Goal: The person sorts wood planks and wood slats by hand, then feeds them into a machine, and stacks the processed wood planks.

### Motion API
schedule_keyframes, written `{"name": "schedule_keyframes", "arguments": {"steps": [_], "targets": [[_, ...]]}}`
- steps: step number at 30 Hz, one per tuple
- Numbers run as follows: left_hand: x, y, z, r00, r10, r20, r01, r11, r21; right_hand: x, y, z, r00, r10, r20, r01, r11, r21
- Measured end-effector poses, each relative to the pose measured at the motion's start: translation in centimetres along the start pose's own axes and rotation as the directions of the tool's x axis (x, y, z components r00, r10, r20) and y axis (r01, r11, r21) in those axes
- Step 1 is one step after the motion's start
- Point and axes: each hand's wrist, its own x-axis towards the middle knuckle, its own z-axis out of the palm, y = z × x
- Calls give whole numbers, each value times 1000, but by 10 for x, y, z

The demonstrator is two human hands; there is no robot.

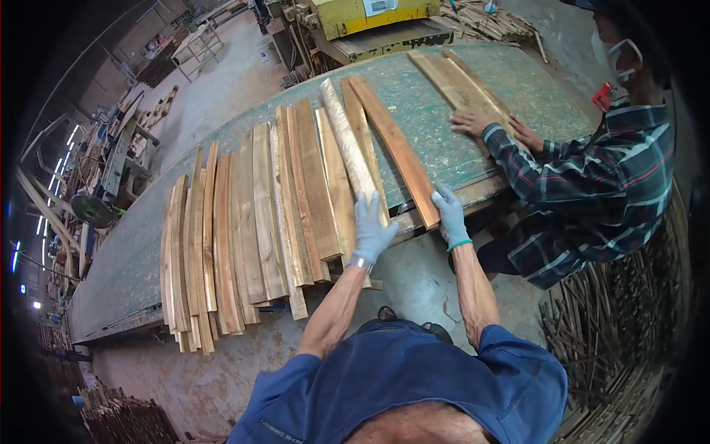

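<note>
Many long wooden strips lie side by side across the green table [244,118]. My left hand [372,228], in a pale grey glove, rests on the near end of a light, rough-surfaced strip [346,140], its fingers apart. At the near end of a reddish-brown strip [396,144] is my right hand [450,214], also gloved, with its fingers wrapped round the strip's right edge. Between these two lies another brown strip [362,126], partly covered. The near ends overhang the table edge.
At the right a co-worker in a checked shirt [592,174] has both hands on two boards [470,85]. A yellow machine [370,18] stands beyond the table. Stacks of thin sticks [592,318] lie at the lower right, and more [122,418] at the lower left.
</note>
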Motion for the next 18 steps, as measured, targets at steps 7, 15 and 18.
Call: {"name": "schedule_keyframes", "arguments": {"steps": [7,15,18], "targets": [[27,-1,20,997,15,-78,-33,970,-239,-8,13,20,993,-17,-117,7,996,-88],[1,-33,23,897,-352,268,282,-13,-959,7,-69,-3,970,-242,33,30,-16,-999],[-2,-44,27,894,-362,264,359,224,-906,7,-45,11,849,-492,193,349,250,-903]]}}
